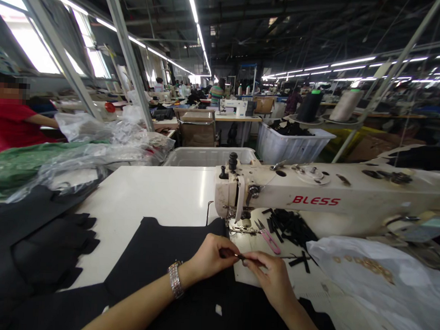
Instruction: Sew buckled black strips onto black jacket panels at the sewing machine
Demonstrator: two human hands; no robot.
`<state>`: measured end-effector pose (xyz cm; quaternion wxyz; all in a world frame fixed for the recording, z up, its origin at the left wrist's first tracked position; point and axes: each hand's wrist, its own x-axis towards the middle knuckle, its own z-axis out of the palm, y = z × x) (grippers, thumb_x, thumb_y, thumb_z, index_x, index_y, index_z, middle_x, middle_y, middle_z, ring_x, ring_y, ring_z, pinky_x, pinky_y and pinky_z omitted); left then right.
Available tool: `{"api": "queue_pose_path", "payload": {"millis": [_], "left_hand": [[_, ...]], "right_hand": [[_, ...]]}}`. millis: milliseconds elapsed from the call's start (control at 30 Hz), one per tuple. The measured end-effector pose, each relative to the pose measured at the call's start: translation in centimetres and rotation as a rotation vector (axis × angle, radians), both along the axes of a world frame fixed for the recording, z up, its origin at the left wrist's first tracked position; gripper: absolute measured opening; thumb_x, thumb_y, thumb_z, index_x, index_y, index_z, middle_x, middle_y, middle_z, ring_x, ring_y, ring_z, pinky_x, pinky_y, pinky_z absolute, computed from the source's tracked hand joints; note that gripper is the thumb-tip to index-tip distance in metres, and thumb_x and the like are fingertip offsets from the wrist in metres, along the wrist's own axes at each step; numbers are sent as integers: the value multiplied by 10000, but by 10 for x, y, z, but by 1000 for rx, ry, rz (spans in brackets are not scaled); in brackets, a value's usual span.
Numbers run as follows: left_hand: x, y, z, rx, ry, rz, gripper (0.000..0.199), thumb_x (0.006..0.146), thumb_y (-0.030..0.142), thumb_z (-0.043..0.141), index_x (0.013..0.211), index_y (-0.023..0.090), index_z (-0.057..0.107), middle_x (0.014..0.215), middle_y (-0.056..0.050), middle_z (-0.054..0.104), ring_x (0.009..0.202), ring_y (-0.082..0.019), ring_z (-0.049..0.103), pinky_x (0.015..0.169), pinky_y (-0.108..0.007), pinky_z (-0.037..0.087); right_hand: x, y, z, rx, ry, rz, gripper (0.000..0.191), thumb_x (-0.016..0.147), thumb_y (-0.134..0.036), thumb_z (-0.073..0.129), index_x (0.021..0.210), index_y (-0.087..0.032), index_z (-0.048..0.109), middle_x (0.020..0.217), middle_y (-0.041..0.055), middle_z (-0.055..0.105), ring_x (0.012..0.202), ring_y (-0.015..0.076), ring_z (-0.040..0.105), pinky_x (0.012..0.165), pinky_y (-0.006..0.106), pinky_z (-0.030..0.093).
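From my remote seat, the small dark piece (241, 256) is held in the air just in front of the presser foot (241, 229) of the BLESS sewing machine (313, 198), above the black fabric panel (164, 264). It is too small for me to identify. My left hand (210, 254) and right hand (268, 279) both pinch it between thumb and fingers, their fingertips almost meeting. If either pinch slips, the piece could vanish against the black cloth, and a sharp pull could tear or distort it. The open blades of the pink-handled snips (269, 240) lie near my right hand, so a careless sideways move could catch them, as could the loose pile of black strips (288, 226) beside them. My left forearm, wearing a metal wristwatch (175, 280), angles in from the lower left, and my right forearm rises from the lower right, with both wrists bent toward the piece
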<state>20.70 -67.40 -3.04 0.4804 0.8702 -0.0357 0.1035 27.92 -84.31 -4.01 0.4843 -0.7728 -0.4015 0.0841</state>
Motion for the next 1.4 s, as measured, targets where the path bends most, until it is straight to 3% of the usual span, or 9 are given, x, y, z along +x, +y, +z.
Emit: {"api": "queue_pose_path", "payload": {"millis": [100,167,267,400,533,633,833,1033,1400], "left_hand": [[6,19,-6,411,-247,36,164,768,131,488,831,154,638,767,-87,639,686,-154,586,642,-224,464],[13,32,-14,624,-343,66,197,802,126,432,834,157,624,768,-90,623,691,-152,571,640,-227,464],[24,46,-25,815,-338,44,248,849,149,354,797,134,596,749,-85,593,661,-150,544,603,-238,470],[31,54,-23,959,-258,-121,272,883,168,301,826,126,563,787,-74,568,727,-148,530,649,-247,476],[31,60,-12,1017,-242,-287,245,883,159,311,865,122,552,815,-80,565,773,-151,523,690,-246,472],[30,65,-10,1005,-270,-330,250,887,161,303,897,125,550,853,-88,564,810,-154,517,716,-251,468],[27,73,-24,939,-356,-270,283,894,162,281,921,118,560,900,-83,569,791,-153,518,691,-258,474],[34,74,-32,908,-431,-171,329,902,184,252,894,128,576,860,-71,580,742,-148,520,631,-243,475],[38,75,-31,950,-493,-151,385,910,197,208,891,131,586,836,-69,602,709,-141,537,590,-232,474]], "right_hand": [[-16,-6,-3,-113,-151,7,345,704,-198,579,1049,-205,571,820,34,654,707,177,618,659,274,509],[-28,-9,-9,-173,-360,37,429,666,-194,619,1089,-216,550,846,45,627,740,192,595,655,291,499],[-38,-12,-18,-168,-629,48,353,692,-286,614,1038,-221,579,792,46,587,699,186,560,593,282,471],[-37,-12,-25,-160,-718,16,306,790,-366,496,1036,-200,569,784,42,559,689,162,525,590,261,432],[-36,-12,-23,-153,-712,-6,320,825,-394,429,1027,-185,564,797,44,559,711,161,512,619,266,419],[-36,-15,-22,-162,-708,-9,302,824,-384,437,1018,-190,563,799,38,566,721,156,515,632,263,417],[-37,-26,-28,-227,-873,-107,329,809,-416,440,1008,-190,573,828,55,578,746,176,524,648,290,403],[-40,-26,-28,-233,-995,-74,403,730,-492,521,962,-173,602,801,66,566,744,199,519,667,316,386],[-41,-31,-25,-215,-939,-27,436,691,-509,564,975,-181,601,787,53,562,740,187,522,666,299,401]]}}
